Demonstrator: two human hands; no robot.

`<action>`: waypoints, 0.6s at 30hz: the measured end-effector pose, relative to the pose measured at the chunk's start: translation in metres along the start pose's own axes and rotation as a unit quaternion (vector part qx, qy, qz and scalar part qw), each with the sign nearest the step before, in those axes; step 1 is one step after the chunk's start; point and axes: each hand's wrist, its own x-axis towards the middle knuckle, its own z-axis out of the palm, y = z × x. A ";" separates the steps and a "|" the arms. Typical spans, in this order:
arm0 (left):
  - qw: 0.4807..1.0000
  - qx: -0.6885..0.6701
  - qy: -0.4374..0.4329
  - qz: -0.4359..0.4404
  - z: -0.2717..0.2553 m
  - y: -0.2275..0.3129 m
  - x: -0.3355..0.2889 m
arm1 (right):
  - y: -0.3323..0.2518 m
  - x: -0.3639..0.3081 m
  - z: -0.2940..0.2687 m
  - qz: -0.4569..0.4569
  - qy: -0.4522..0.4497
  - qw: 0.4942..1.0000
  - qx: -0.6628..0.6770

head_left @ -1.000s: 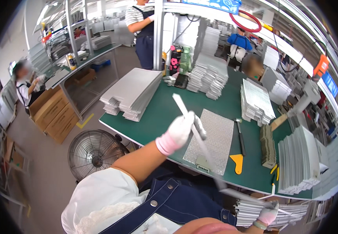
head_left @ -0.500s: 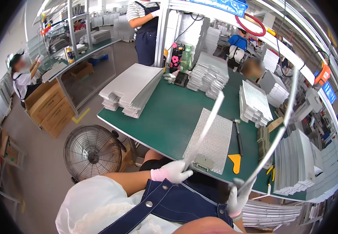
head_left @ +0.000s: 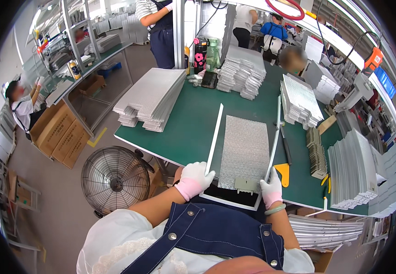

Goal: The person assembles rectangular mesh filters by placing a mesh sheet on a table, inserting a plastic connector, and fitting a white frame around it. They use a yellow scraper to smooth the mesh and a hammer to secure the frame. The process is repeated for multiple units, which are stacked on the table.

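Note:
A white three-sided frame [head_left: 214, 134] is between my gloved hands, its long strips running away over the green table and its closed end near my apron. My left hand [head_left: 195, 179], in a white glove with a pink cuff, is closed around the left strip. My right hand [head_left: 272, 186] grips the right strip. Inside the frame lies a silver mesh sheet [head_left: 245, 148] on the table. A small grey-green plastic piece [head_left: 245, 184] sits on the sheet's near edge. Right of the frame are a yellow scraper [head_left: 282, 174] and a black-handled hammer [head_left: 286, 148].
Stacks of mesh sheets stand at the left [head_left: 154, 97], back [head_left: 241, 71] and right [head_left: 300, 100] of the table. Grey-green plastic pieces [head_left: 316, 157] and white strips [head_left: 351, 171] line the right side. A floor fan [head_left: 116, 182] stands left. Other people work beyond.
The frame has come down from its raised, tilted position to around the mesh sheet. Both hands have moved up and forward with it, toward the table edge.

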 end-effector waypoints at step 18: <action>0.853 -0.448 -0.174 -0.202 0.043 -0.025 -0.020 | -0.001 -0.025 -0.007 -0.040 0.078 0.996 -0.022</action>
